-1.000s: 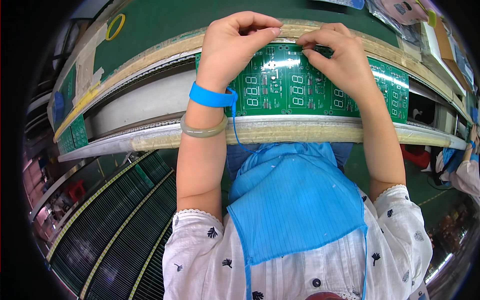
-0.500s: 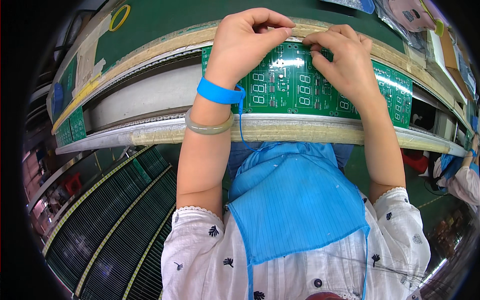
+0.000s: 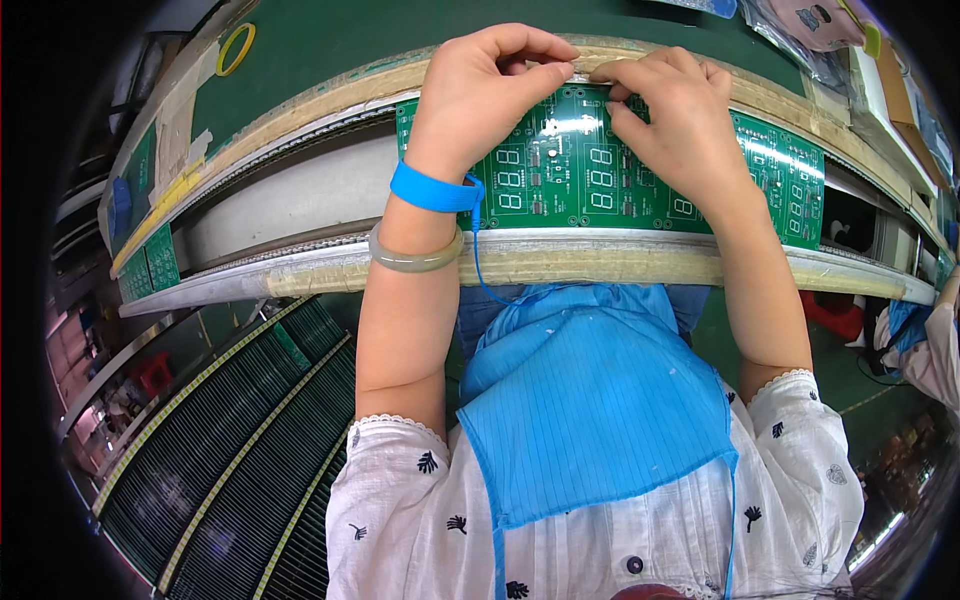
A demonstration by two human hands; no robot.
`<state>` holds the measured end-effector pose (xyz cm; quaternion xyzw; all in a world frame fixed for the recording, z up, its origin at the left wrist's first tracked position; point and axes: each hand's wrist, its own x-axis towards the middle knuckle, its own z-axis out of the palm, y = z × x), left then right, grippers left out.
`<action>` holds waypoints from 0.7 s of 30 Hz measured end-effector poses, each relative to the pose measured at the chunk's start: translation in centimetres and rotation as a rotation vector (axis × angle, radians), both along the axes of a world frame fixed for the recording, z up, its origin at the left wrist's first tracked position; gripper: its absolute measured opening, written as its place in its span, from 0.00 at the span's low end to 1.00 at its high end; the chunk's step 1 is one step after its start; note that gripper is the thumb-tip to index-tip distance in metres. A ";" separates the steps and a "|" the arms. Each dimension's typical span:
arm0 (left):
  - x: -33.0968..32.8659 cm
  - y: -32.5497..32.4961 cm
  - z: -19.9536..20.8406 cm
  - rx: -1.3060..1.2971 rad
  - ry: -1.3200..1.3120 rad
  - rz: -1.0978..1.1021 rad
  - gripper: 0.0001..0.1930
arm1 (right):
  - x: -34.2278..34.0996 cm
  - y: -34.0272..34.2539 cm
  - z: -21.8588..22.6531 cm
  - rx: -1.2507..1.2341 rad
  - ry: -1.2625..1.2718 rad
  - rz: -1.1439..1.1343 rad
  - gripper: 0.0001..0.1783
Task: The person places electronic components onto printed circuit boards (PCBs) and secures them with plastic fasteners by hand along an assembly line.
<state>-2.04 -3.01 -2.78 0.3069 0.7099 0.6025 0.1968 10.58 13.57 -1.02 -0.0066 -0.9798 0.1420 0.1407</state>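
Observation:
Long green circuit boards (image 3: pixel 558 205) with white digit outlines lie between the two rails in front of me. My left hand (image 3: pixel 490 85) is over their far edge, thumb and forefinger pinched together; anything between the tips is too small to make out. A blue wrist strap (image 3: pixel 432 187) with a cord and a pale bangle (image 3: pixel 416 250) circle the left arm. Close beside the left fingertips, my right hand (image 3: pixel 680 125) is closed with bent fingers at the boards' far edge. Whatever its fingertips hold, if anything, is hidden. My right hand and forearm cover part of the boards.
Taped rails (image 3: pixel 590 262) run along the near and far sides. Smaller green boards (image 3: pixel 163 258) sit at the left end. Below left stands a rack (image 3: pixel 215 450) of slotted rows. A yellow ring (image 3: pixel 235 50) lies on the green tabletop (image 3: pixel 350 40). Another person's sleeve (image 3: pixel 925 345) shows at right.
Both hands have shifted slightly left, the right fingertips drawing nearer the boards' far edge by the left ones. The whole view has tilted a little. Both hands keep their closed pose.

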 end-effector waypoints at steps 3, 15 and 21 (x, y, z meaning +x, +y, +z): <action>0.3 0.0 0.7 -0.174 0.092 -0.057 0.08 | 0.2 0.9 -0.2 -0.106 0.021 -0.042 0.15; 1.3 1.3 -0.2 -0.265 0.715 -0.144 0.06 | 0.3 2.6 0.1 -0.394 0.085 -0.114 0.18; 1.6 1.7 0.3 -0.295 0.753 -0.154 0.05 | 0.5 3.2 -0.1 -0.374 0.123 -0.084 0.18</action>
